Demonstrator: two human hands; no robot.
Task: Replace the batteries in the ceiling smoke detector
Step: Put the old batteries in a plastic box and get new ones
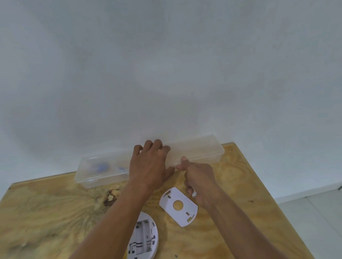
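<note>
The white round smoke detector (143,242) lies face down on the wooden table (49,212), its battery bay showing with no batteries in it. Its white mounting plate (179,206) lies loose to the right. A long clear plastic box (198,149) stands at the back against the wall, with blue items blurred inside its left end. My left hand (148,166) grips the box at its middle, fingers curled over the lid. My right hand (199,180) is a fist with the thumb against the box's front edge; a small white object (194,193) pokes out of it.
A white wall rises directly behind the table. The table's right edge drops to a pale tiled floor (329,218). A dark knot (110,196) marks the wood in front of the box.
</note>
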